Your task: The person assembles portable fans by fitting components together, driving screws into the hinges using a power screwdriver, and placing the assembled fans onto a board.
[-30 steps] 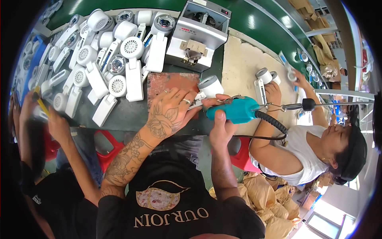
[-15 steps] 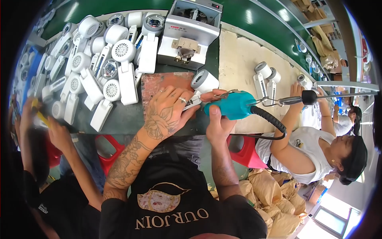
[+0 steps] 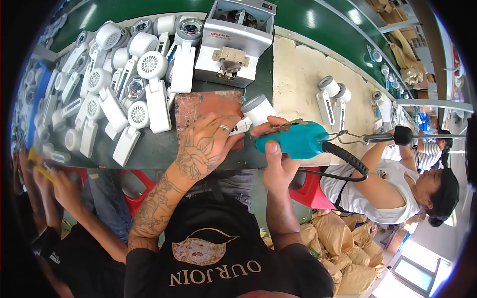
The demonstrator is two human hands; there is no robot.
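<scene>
The right hand (image 3: 278, 161) is closed around a teal driver (image 3: 298, 140), its black cable (image 3: 345, 160) trailing right, while the left hand (image 3: 206, 144), fingers curled, presses a white unit (image 3: 256, 111) onto a reddish mat (image 3: 208, 107) at the edge of the dark bench (image 3: 154, 149). The driver's tip points left at the unit, which lies just below a grey machine (image 3: 236, 42). A heap of white units (image 3: 119, 84) fills the bench's left part, two more (image 3: 332, 94) lie on the beige sheet (image 3: 303, 74) to the right, and another person (image 3: 397, 184) sits at far right.
</scene>
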